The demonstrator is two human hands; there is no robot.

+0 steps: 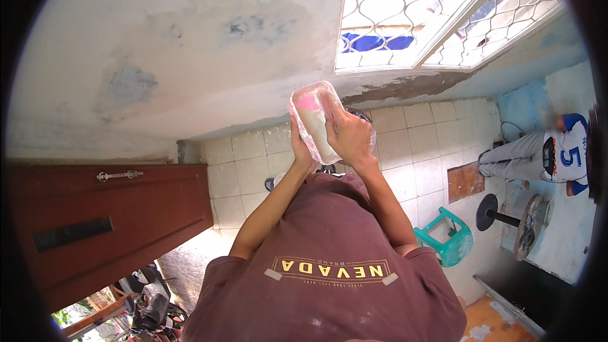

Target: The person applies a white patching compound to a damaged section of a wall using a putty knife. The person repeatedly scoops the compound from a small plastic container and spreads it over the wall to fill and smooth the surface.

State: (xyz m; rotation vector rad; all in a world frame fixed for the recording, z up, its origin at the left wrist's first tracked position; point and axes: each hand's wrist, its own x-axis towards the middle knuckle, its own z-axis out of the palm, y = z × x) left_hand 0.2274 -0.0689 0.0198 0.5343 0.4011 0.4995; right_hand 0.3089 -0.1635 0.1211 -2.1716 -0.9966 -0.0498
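Observation:
A rectangular plastic tub, pale and smeared with pink and white, is held up at chest height in front of the wall. My left hand grips its left side and underside. Inside the tub there is whitish paste with a pink patch at the far end. My right hand reaches over the right rim, fingers closed and pointing into the tub. What those fingers hold, if anything, is hidden from this view.
The wall ahead has grey patches and bare plaster below a grilled window. A brown door stands at left. To the right are a green plastic stool, a round-topped pedestal and another person.

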